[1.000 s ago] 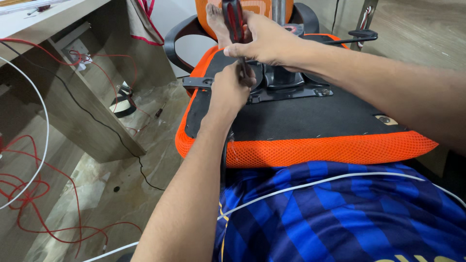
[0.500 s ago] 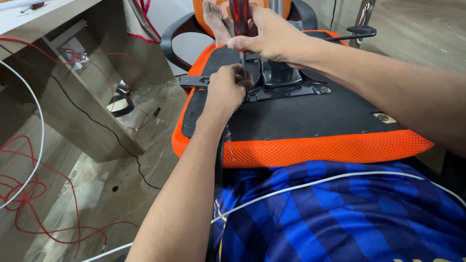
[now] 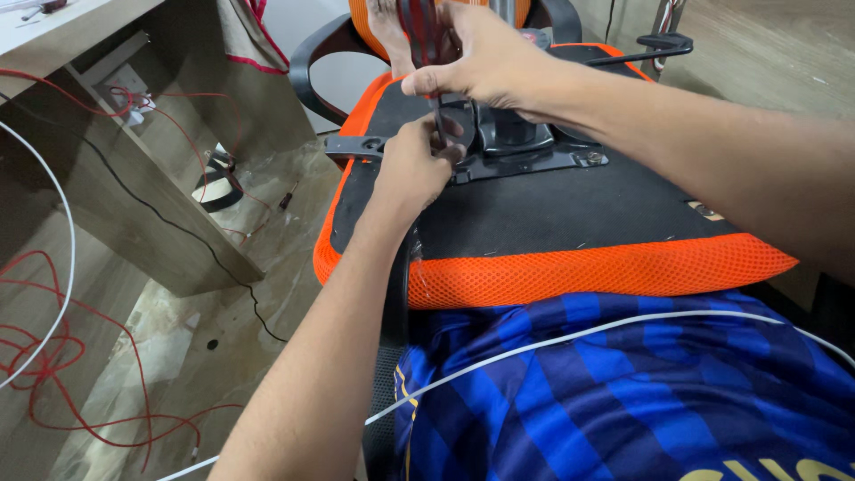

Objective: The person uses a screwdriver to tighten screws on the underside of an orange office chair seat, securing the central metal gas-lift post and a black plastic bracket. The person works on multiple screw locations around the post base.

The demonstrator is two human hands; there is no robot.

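Note:
An upturned office chair seat with orange mesh edging and a black underside lies across my lap. A black metal mechanism plate is mounted on the underside. My right hand grips a screwdriver with a red and black handle, its shaft pointing down at the plate. My left hand pinches around the shaft's tip at the plate's left part. The tip itself is hidden by my fingers.
A black armrest curves at the back left. A lever sticks out at the back right. A wooden desk panel stands on the left, with red wires and a white cable on the marble floor.
The view has shifted slightly. My right hand with the screwdriver sits a little higher in the frame, and my left hand stays at the tip on the plate.

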